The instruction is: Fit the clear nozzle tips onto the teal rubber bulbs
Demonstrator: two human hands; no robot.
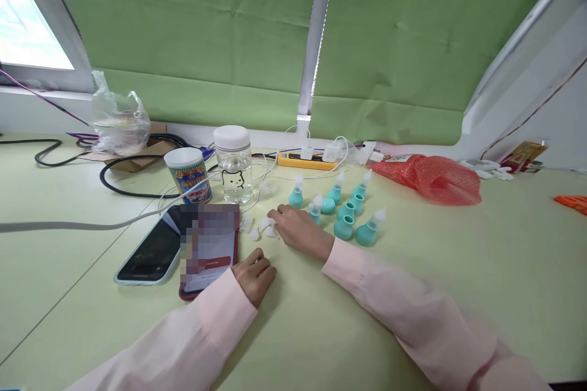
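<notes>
My right hand (pixel 300 231) reaches over the table with its fingers bent down at a small group of white, translucent plastic pieces (pixel 269 230). Whether its fingertips grip one of them cannot be made out. Resting on the tabletop beside the red-cased phone, my left hand (pixel 255 276) is curled closed, and its inside is hidden. Just beyond my right hand stand several teal squeeze bulbs. Some, like this bulb with a clear nozzle (pixel 367 232), carry tips, while an open-necked bulb (pixel 343 228) has none. Another teal bulb (pixel 327 205) lies on its side.
Left of my hands lie a red-cased phone (pixel 229 250) and a black-screened phone (pixel 149 259). Behind them stand a printed can (pixel 189 177) and a water bottle (pixel 235 165). A yellow power strip (pixel 307 162) and red bubble wrap (pixel 428 178) lie farther back. A cable (pixel 92 227) crosses the left.
</notes>
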